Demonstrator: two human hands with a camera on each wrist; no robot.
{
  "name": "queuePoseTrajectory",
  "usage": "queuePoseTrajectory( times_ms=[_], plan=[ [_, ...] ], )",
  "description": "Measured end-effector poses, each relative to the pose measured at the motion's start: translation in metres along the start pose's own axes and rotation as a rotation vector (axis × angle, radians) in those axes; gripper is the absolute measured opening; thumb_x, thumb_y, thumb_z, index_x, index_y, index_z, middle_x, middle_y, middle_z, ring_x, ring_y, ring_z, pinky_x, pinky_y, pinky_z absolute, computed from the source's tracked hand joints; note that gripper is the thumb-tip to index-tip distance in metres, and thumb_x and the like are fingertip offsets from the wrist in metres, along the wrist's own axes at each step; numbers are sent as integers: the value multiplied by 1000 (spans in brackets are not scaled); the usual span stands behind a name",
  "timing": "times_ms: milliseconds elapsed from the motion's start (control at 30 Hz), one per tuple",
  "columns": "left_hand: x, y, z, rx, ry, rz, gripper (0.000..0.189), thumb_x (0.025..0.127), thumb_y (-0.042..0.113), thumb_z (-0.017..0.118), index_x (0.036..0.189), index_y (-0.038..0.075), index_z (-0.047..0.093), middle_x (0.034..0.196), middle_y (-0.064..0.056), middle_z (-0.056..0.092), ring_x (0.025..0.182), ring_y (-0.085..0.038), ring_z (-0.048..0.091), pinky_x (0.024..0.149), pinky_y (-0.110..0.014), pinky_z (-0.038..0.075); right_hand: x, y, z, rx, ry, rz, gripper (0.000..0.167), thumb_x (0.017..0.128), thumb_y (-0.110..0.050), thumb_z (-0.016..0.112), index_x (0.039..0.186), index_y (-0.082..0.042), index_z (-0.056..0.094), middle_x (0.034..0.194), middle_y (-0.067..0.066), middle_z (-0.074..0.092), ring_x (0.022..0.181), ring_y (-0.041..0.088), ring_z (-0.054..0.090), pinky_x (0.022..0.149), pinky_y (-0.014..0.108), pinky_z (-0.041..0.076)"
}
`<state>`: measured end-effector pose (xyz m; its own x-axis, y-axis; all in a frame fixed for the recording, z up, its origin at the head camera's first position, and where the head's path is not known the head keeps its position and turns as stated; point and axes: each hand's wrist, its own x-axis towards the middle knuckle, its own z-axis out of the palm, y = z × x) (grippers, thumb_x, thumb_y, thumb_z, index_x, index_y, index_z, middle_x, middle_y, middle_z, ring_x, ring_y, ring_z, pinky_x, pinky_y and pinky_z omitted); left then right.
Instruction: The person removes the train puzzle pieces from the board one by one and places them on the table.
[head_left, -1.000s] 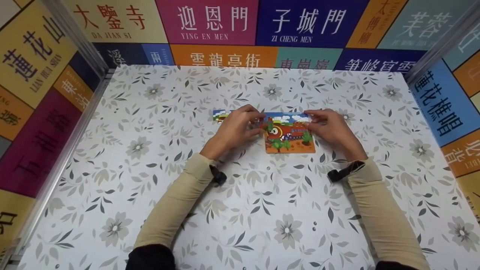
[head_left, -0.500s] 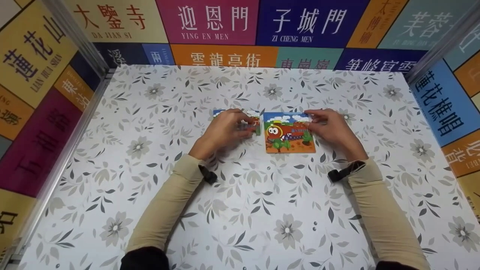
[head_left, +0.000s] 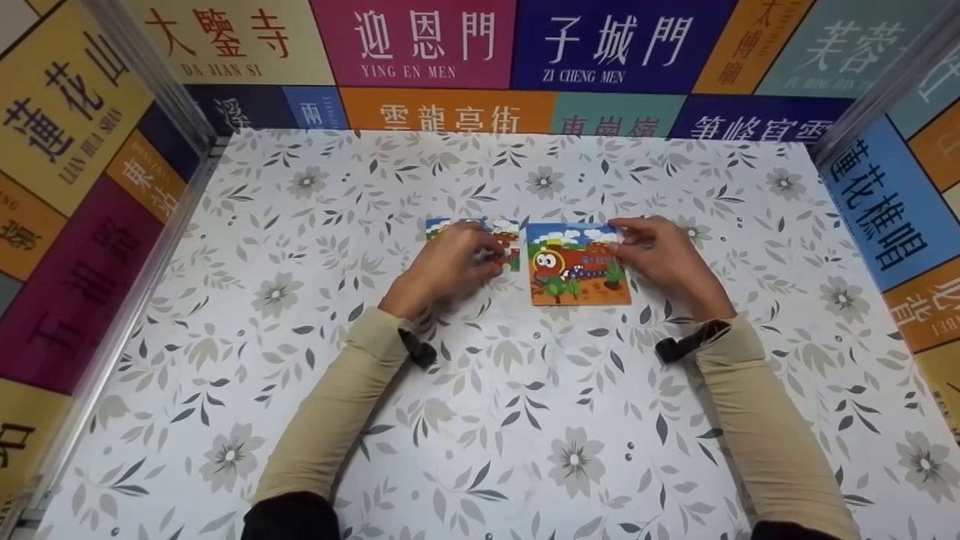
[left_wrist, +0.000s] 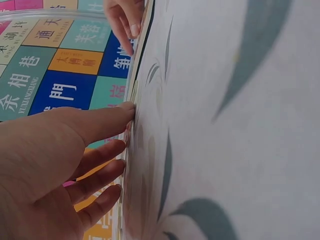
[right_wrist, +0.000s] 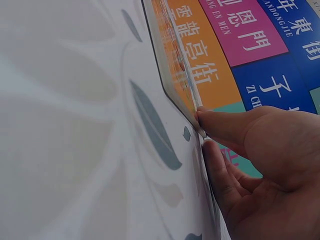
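Train picture board, showing a red cartoon engine with big eyes among green plants, lies flat on the floral tablecloth. At its far right corner, the right hand pinches the edge between thumb and index finger. Just left of the board lies a second train picture, largely hidden beneath the left hand; that hand is slack, its fingers spread and slightly bent, and I cannot tell whether the tips touch the picture. Beige sleeves cover both forearms, and lettered wall panels stand behind.
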<state>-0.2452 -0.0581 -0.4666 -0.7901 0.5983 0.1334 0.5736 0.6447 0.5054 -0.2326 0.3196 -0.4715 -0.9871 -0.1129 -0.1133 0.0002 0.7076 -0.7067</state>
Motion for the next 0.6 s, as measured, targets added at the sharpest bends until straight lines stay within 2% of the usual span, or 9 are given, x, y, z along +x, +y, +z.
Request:
queuePoseTrajectory(
  times_ms=[167,300,433,600],
  plan=[
    [1,1,1,1,10,-5,27,97,29,82,120,15,83,117,-4,75,108,-22,68,95,-40,57,1,-1,0,3,-4,7,50,104,-30,75,153,-26,64,140,18,58,128,35,62,109,53,49],
    [4,5,1,22,36,26,30,97,29,82,123,14,82,116,-6,77,108,-24,69,94,-42,57,1,0,0,-6,2,-7,50,104,-28,75,153,-25,64,138,19,59,127,35,63,108,53,50],
    [9,15,5,36,50,55,28,98,27,80,122,13,82,114,-7,77,105,-24,67,93,-41,56,1,0,1,-21,12,-38,49,104,-24,75,152,-21,65,133,20,61,123,36,65,105,51,51],
    [19,32,15,40,7,64,30,98,29,80,124,13,81,114,-5,76,104,-22,65,93,-39,54,0,0,0,-17,7,-41,48,105,-26,74,152,-21,65,133,20,62,123,35,64,106,53,50]
  ],
)
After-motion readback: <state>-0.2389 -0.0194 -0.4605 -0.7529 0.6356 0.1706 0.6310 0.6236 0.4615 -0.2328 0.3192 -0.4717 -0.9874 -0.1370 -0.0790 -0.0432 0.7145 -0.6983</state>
